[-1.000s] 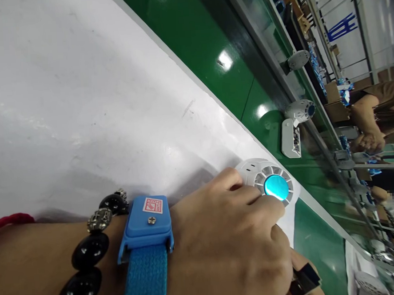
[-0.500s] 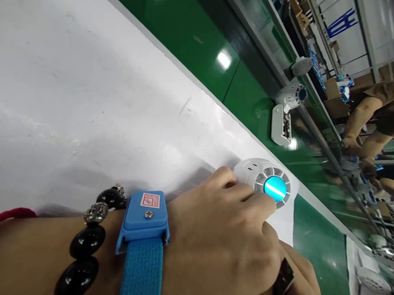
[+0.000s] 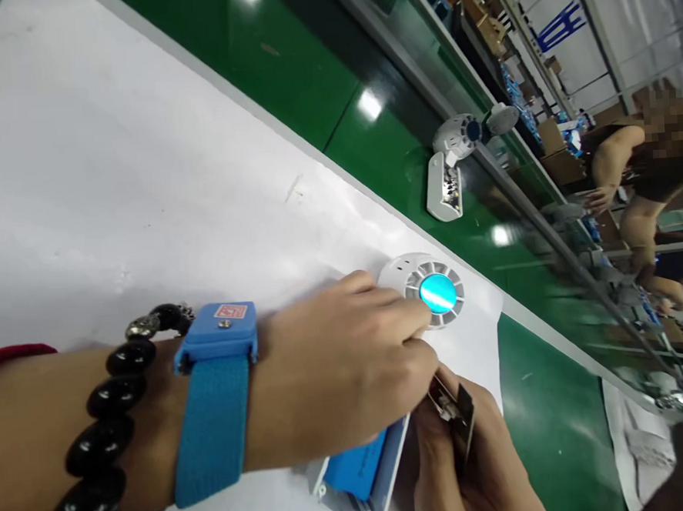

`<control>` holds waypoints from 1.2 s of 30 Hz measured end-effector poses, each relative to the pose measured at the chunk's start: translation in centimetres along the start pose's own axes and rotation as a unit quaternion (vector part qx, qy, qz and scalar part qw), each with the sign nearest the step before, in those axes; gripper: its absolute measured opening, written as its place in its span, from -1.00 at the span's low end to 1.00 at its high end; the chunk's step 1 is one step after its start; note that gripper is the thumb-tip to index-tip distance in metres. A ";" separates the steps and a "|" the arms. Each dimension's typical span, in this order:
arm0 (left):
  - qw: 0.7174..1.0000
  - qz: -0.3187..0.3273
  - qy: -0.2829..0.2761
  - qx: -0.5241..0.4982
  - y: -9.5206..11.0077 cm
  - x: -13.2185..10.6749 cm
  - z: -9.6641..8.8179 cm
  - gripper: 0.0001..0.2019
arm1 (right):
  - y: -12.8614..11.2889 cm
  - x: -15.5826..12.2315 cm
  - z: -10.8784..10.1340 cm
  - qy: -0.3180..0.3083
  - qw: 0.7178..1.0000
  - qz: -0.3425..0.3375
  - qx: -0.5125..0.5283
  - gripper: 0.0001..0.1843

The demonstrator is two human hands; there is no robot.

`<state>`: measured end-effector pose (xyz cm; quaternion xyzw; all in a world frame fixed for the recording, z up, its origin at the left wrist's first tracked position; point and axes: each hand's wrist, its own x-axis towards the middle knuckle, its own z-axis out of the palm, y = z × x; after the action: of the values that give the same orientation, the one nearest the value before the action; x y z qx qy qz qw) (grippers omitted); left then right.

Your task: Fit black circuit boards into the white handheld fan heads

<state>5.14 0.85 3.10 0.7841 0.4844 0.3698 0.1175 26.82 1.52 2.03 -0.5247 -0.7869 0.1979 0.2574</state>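
My left hand (image 3: 348,363), with a blue wrist strap and black bead bracelet on the wrist, grips a round white fan head (image 3: 424,289) with a glowing cyan centre, pressing it onto the white mat (image 3: 111,185). Under that hand lies an open white housing holding a blue battery (image 3: 357,466). My right hand (image 3: 481,463) comes in from the bottom edge and pinches a small dark metal part (image 3: 454,412) just below the left fingertips.
A green conveyor belt (image 3: 318,64) runs along the mat's far edge and carries a white fan unit with an open case (image 3: 446,180) and another fan head (image 3: 500,118). Another person (image 3: 638,183) works across the belt. White sheets (image 3: 636,446) lie at the lower right.
My right hand has come further into view holding the dark part. The blue battery housing now shows under my left hand. The fan units on the belt have travelled farther away.
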 end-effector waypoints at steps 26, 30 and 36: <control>1.000 0.018 -0.003 -0.021 0.0 0.4 -0.4 -0.83 | -2.8 0.3 -0.4 0.095 0.985 0.089 0.117 -0.81; 0.999 0.027 -0.017 -0.034 0.0 0.5 -0.3 -0.85 | -2.5 0.5 -0.8 0.072 0.988 0.059 0.122 -0.85; 0.999 0.010 -0.031 -0.032 0.0 0.2 -0.3 -0.94 | -2.1 0.0 -1.2 0.035 0.991 0.039 0.127 -0.84</control>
<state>4.94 0.99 3.38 0.7960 0.4605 0.3616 0.1536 26.06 0.77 4.18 -0.5244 -0.7251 0.2876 0.3413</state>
